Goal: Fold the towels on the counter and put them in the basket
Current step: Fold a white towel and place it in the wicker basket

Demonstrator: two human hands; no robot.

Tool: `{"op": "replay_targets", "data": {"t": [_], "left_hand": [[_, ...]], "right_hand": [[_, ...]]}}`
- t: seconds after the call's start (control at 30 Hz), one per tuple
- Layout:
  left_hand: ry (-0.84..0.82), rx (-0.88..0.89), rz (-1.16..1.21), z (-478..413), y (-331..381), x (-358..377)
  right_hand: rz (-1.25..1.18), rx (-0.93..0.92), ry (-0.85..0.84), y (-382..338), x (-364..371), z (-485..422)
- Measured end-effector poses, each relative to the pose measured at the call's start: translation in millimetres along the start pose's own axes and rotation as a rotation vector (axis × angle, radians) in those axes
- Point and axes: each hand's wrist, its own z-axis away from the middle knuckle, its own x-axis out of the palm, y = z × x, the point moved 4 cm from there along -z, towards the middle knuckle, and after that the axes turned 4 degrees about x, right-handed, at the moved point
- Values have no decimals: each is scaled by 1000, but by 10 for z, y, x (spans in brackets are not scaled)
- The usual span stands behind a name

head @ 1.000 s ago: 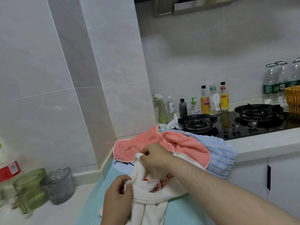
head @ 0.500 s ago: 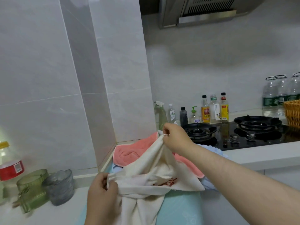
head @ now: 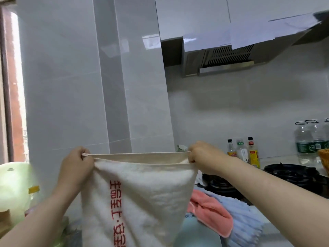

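A white towel (head: 151, 196) with red stitched characters hangs stretched out in front of me, above the counter. My left hand (head: 76, 166) pinches its upper left corner and my right hand (head: 201, 157) pinches its upper right corner, so the top edge is pulled taut between them. Behind it on the counter lie a pink towel (head: 210, 213), a light blue ribbed towel (head: 243, 223) and a pale teal cloth (head: 194, 234). The edge of a woven basket (head: 324, 157) shows at the far right, past the stove.
A black gas stove (head: 288, 177) sits to the right, with sauce bottles (head: 252, 152) and large water bottles (head: 306, 141) along the wall. A range hood (head: 226, 63) hangs above. A pale green blurred object (head: 14, 186) stands at the left.
Both hands have lifted the white towel up off the pile and moved apart, spreading it from a bunched state to a flat hanging sheet. The view has tilted upward.
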Motion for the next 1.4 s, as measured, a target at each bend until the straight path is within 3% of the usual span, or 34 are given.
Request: {"op": "replay_targets", "data": {"t": [0.13,0.43,0.57,0.67,0.87,1.0,1.2,1.27,1.4], "left_hand": [[-67,-49,-53,-267,36,-58],[-62,-64,104,-257,213,-223],[-134,-190,215,-230,206,-252],[-267,-310,251,-231,87,-273],[-437,-347,193,-203,8,-296],[-491,-304,-33,-136,-209,-74],[-606,-161,-464,352,-754,702],[-576,-216,-420,611,-989,1021],[-358,-452,-162,1111,-1269,1541]], "right_hand": [[9,-22,-52,12,-218,70],[-700,262,124,140,-575,149],[-1111,346,193,161,-625,196],[-1242,414,164,196,-655,216],[-1258,524,70,177,-642,272],[-1153,605,-50,193,-319,251],[-803,654,-221,244,691,230],[-789,702,-228,279,1153,275],[-943,855,-173,327,1895,389]]}}
